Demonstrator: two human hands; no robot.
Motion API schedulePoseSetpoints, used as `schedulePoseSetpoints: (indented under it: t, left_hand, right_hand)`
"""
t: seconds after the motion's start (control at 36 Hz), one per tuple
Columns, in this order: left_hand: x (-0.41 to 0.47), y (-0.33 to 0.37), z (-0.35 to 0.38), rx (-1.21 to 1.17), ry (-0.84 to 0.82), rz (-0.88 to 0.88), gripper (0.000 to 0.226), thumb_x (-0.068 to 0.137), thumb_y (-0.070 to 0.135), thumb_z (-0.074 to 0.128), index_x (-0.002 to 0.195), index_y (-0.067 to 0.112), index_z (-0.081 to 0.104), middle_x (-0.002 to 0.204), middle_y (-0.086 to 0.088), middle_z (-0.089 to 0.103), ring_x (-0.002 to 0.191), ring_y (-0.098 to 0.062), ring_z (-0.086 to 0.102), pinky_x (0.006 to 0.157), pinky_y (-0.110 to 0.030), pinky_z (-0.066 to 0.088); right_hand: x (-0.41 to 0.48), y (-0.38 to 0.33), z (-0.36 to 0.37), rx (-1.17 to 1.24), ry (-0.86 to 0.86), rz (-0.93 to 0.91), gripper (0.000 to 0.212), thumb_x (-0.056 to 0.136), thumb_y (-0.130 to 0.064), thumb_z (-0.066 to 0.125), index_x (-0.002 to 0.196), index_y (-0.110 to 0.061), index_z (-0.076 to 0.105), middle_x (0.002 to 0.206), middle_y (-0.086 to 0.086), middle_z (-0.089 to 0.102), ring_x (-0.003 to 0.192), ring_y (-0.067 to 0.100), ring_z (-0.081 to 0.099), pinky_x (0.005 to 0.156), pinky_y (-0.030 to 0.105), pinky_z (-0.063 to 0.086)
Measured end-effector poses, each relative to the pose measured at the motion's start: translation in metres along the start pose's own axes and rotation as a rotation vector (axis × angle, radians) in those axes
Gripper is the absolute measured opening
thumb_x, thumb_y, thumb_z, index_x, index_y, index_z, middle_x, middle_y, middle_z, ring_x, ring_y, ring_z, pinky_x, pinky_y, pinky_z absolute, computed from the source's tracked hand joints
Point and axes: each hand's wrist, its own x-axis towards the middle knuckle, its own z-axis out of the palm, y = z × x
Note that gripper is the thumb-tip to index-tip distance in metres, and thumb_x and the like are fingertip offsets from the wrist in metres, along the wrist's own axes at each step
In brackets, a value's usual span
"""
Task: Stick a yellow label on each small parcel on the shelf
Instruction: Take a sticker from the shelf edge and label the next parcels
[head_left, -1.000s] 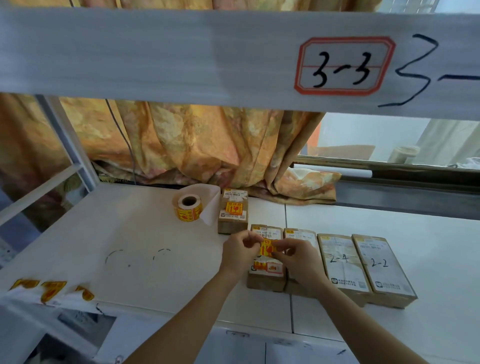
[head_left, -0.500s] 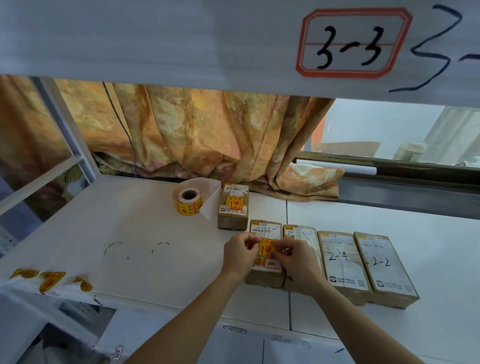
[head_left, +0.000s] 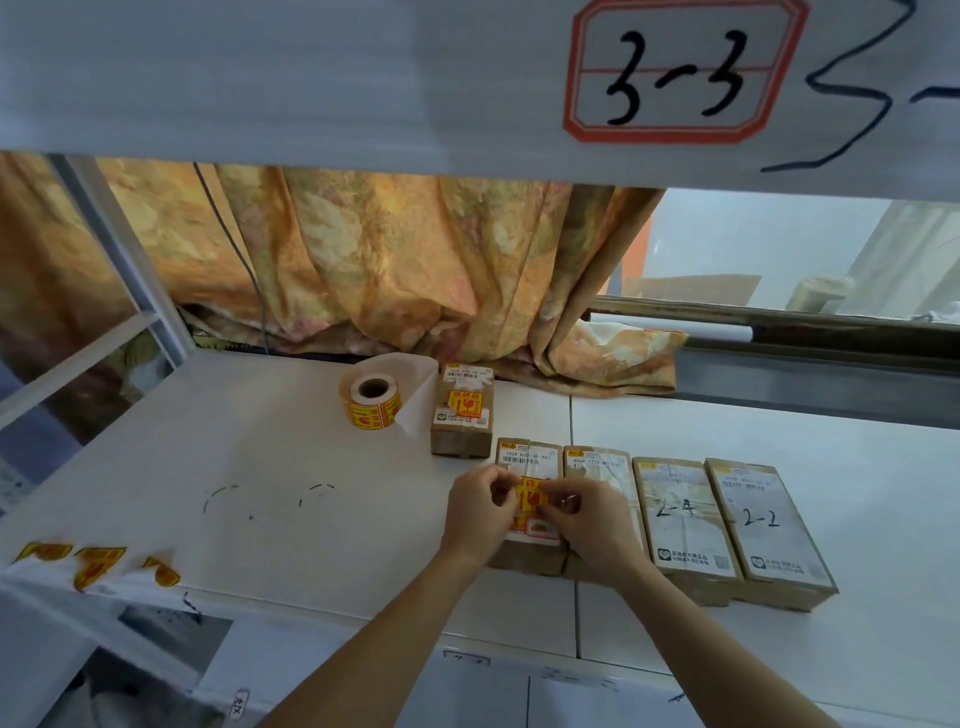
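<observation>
A white shelf (head_left: 260, 467) backed by a curtain (head_left: 415, 270) carries a row of parcels. Both hands, left (head_left: 475, 514) and right (head_left: 592, 519), pinch a yellow label (head_left: 530, 499) over the leftmost near parcel (head_left: 527, 460). Pressed unevenly, it could crease or cover the address print.

You've got five small parcels (head_left: 530, 506) on the shelf (head_left: 260, 493), one roll of yellow labels (head_left: 371, 402), and two hands (head_left: 480, 512) at work.
</observation>
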Motion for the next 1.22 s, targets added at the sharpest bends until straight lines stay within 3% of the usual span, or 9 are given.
schedulePoseSetpoints:
  t: [0.06, 0.17, 0.28, 0.44, 0.58, 0.94, 1.03, 1.17, 1.22]
  left_hand:
    - [0.000, -0.002, 0.003, 0.036, -0.012, 0.044, 0.020, 0.087, 0.010, 0.058, 0.103, 0.017, 0.065, 0.107, -0.002, 0.063, 0.100, -0.009, 0.054, 0.092, -0.025, 0.051]
    - [-0.006, -0.006, 0.008, 0.102, -0.052, 0.076, 0.030, 0.089, 0.013, 0.055, 0.117, 0.024, 0.062, 0.113, -0.001, 0.043, 0.105, -0.008, 0.034, 0.094, -0.016, 0.035]
    - [-0.010, -0.008, 0.008, 0.122, -0.066, 0.104, 0.034, 0.090, 0.017, 0.056, 0.123, 0.023, 0.058, 0.120, -0.005, 0.041, 0.106, -0.009, 0.031, 0.096, -0.015, 0.035]
    - [-0.019, -0.013, 0.012, 0.140, -0.061, 0.078, 0.038, 0.093, 0.024, 0.051, 0.129, 0.033, 0.051, 0.141, -0.008, 0.028, 0.127, -0.024, 0.030, 0.105, -0.028, 0.035]
    - [-0.022, -0.019, 0.013, 0.138, -0.052, 0.053, 0.040, 0.094, 0.031, 0.046, 0.134, 0.035, 0.043, 0.144, -0.006, 0.022, 0.130, -0.022, 0.028, 0.105, -0.030, 0.037]
    - [-0.028, -0.028, 0.025, 0.046, 0.044, 0.044, 0.050, 0.089, 0.040, 0.027, 0.138, 0.035, 0.036, 0.142, 0.000, 0.035, 0.111, -0.004, 0.031, 0.092, -0.017, 0.033]
    - [-0.027, -0.030, 0.027, 0.008, 0.047, 0.031, 0.051, 0.088, 0.040, 0.027, 0.137, 0.033, 0.039, 0.143, 0.000, 0.036, 0.112, -0.005, 0.034, 0.090, -0.017, 0.031]
    - [-0.027, -0.032, 0.027, -0.056, 0.040, 0.026, 0.048, 0.089, 0.042, 0.030, 0.135, 0.037, 0.040, 0.143, 0.000, 0.036, 0.120, -0.009, 0.038, 0.101, -0.029, 0.042]
    - [-0.026, -0.034, 0.028, -0.071, 0.042, 0.027, 0.045, 0.091, 0.040, 0.032, 0.135, 0.034, 0.041, 0.143, 0.000, 0.036, 0.121, -0.009, 0.038, 0.098, -0.023, 0.042]
  right_hand:
    - [0.000, -0.001, 0.000, -0.016, -0.010, -0.023, 0.025, 0.084, -0.021, 0.067, 0.108, -0.023, 0.069, 0.095, -0.004, 0.072, 0.068, -0.008, 0.057, 0.057, 0.007, 0.046]
    - [0.000, -0.002, 0.001, -0.037, -0.033, -0.053, 0.024, 0.085, -0.021, 0.065, 0.108, -0.026, 0.069, 0.094, -0.005, 0.073, 0.070, -0.008, 0.059, 0.058, 0.003, 0.046]
    - [0.001, -0.001, 0.008, -0.081, -0.019, -0.054, 0.025, 0.086, -0.024, 0.064, 0.111, -0.026, 0.068, 0.099, -0.001, 0.072, 0.080, 0.005, 0.063, 0.072, 0.014, 0.050]
    - [-0.003, -0.006, 0.009, -0.168, 0.026, -0.046, 0.032, 0.086, -0.023, 0.064, 0.118, -0.024, 0.064, 0.096, 0.000, 0.048, 0.098, 0.020, 0.050, 0.086, 0.025, 0.044]
    - [-0.002, -0.005, 0.008, -0.171, 0.021, -0.004, 0.039, 0.083, -0.024, 0.067, 0.122, -0.021, 0.061, 0.100, -0.002, 0.040, 0.098, 0.017, 0.047, 0.093, 0.024, 0.042]
    - [-0.001, 0.000, 0.008, -0.147, 0.020, -0.019, 0.043, 0.085, -0.021, 0.066, 0.127, -0.018, 0.057, 0.108, 0.001, 0.046, 0.092, 0.010, 0.044, 0.085, 0.016, 0.035]
    - [-0.001, 0.001, 0.008, -0.133, 0.022, -0.015, 0.043, 0.085, -0.021, 0.066, 0.127, -0.017, 0.056, 0.110, 0.002, 0.049, 0.091, 0.009, 0.045, 0.083, 0.015, 0.036]
    - [0.000, 0.002, 0.006, -0.134, 0.023, -0.016, 0.045, 0.084, -0.021, 0.066, 0.128, -0.017, 0.056, 0.100, -0.002, 0.044, 0.078, 0.005, 0.042, 0.078, 0.016, 0.035]
    - [0.000, 0.003, 0.006, -0.141, 0.023, -0.025, 0.044, 0.084, -0.022, 0.066, 0.127, -0.017, 0.056, 0.098, -0.002, 0.044, 0.079, 0.007, 0.042, 0.077, 0.017, 0.035]
